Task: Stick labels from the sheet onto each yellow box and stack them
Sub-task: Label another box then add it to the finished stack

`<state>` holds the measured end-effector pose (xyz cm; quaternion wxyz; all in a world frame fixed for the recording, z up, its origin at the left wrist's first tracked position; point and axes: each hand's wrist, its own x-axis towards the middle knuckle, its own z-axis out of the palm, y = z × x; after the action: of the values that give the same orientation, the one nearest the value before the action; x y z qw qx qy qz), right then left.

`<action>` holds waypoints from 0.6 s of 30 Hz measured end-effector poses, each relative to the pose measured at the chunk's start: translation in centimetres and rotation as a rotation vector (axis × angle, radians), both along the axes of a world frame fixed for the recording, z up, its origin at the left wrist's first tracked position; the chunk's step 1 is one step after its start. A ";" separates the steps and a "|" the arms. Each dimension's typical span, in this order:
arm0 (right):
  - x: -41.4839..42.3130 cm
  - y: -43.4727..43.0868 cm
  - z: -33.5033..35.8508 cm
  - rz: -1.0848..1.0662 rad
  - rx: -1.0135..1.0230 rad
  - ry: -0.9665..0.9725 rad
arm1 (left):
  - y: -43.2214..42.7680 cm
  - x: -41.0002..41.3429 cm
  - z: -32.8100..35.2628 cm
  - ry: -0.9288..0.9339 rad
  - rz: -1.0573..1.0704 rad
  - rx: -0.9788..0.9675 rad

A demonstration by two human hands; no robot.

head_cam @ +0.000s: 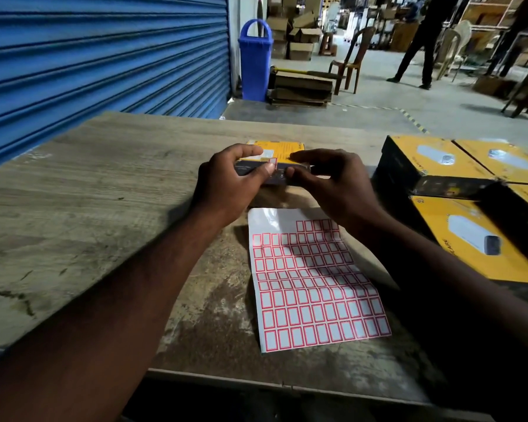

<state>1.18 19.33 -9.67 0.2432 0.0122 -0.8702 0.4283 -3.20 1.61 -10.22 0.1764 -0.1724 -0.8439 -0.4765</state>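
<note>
Labelling under way. Left hand (229, 181) and right hand (333, 181) each have their grip clamped on one yellow box (287, 147) at mid-table (89, 193). The left thumb presses a label (273, 162) onto its near edge. The sheet (314, 284) lies at 6 o'clock, its top rows partly used. The piled boxes (470, 184) at 3 o'clock: labelling cannot be told.

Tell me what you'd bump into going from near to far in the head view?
First the label sheet → yellow box, held by left hand and right hand → blue bin.
</note>
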 end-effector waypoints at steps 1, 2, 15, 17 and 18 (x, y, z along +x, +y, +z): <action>0.0 0.0 0.0 -0.005 0.001 -0.002 | 0.1 0.0 -0.1 -0.005 -0.002 0.005; 0.0 0.0 0.0 -0.009 -0.002 -0.007 | 0.1 -0.1 -0.2 -0.007 -0.005 0.006; -0.2 0.2 0.0 -0.089 -0.041 0.031 | 0.5 0.3 0.1 -0.030 -0.052 0.008; -0.1 0.3 0.1 -0.057 -0.065 0.020 | 0.5 0.4 0.1 -0.023 -0.043 0.014; -0.1 0.4 0.2 -0.043 -0.077 0.013 | 0.4 0.4 0.1 -0.017 -0.042 0.016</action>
<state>1.12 19.69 -9.49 0.2582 -0.0130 -0.8515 0.4563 -2.79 2.06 -10.12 0.1605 -0.1849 -0.8377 -0.4882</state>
